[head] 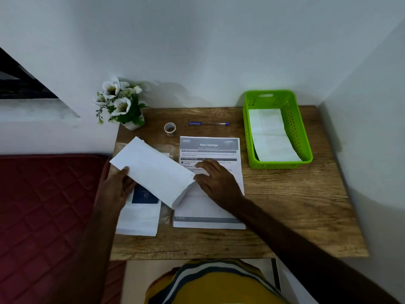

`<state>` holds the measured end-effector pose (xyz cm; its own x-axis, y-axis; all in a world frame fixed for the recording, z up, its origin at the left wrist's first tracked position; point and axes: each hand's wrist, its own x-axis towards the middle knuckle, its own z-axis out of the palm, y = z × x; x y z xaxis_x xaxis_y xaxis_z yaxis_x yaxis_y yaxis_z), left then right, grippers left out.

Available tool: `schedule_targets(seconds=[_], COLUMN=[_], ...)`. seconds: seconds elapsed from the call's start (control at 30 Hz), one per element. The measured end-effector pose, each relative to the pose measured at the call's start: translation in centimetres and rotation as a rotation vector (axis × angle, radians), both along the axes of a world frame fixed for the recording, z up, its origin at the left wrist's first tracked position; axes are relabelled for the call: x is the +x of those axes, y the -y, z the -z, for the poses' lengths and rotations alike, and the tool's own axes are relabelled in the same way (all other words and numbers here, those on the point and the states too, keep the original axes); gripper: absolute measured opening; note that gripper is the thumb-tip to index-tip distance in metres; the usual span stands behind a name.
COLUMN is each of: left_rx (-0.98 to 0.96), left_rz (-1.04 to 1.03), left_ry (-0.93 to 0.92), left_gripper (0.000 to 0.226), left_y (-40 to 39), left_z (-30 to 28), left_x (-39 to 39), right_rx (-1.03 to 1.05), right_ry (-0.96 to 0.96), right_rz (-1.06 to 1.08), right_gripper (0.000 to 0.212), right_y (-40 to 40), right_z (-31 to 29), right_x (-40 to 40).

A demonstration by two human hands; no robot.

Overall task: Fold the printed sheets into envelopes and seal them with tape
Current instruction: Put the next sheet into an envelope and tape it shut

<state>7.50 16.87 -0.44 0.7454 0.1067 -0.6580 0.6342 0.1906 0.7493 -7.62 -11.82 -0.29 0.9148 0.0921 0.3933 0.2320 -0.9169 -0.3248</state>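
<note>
My left hand (117, 189) grips the left end of a white envelope (153, 172), held tilted above the wooden table (295, 205). At the envelope's open right end my right hand (217, 181) touches the edge, resting over a stack of printed sheets (208, 145) headed "Wipe Railings". More white envelopes (140, 220) lie under my left hand, one showing a dark blue print. A small roll of clear tape (170, 129) stands behind the sheets.
A green plastic basket (304, 145) at the back right holds folded white envelopes. A blue pen (208, 123) lies beside the tape. A pot of white flowers (122, 104) stands at the back left corner. A red mattress (43, 205) borders the table's left side.
</note>
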Motion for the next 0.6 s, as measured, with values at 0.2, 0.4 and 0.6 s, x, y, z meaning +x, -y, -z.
schedule_targets(seconds=[0.2, 0.4, 0.6], left_rx=[0.609, 1.203, 1.116], left_rz=[-0.013, 0.347, 0.941], left_ry=[0.307, 0.871, 1.201], left_gripper=[0.046, 0.03, 0.052], left_y=[1.6, 3.6, 4.9], left_z=[0.5, 0.5, 3.0], left_x=[-2.5, -6.1, -8.2], right_rx=[-0.053, -0.053, 0.122], right_ry=[-0.014, -0.064, -0.144], right_rz=[0.026, 0.035, 0.29], right_gripper=[0.01, 0.013, 0.036], right_y=[-0.1, 0.4, 0.3], right_z=[1.1, 1.4, 0.6], right_x=[0.7, 1.1, -0.1])
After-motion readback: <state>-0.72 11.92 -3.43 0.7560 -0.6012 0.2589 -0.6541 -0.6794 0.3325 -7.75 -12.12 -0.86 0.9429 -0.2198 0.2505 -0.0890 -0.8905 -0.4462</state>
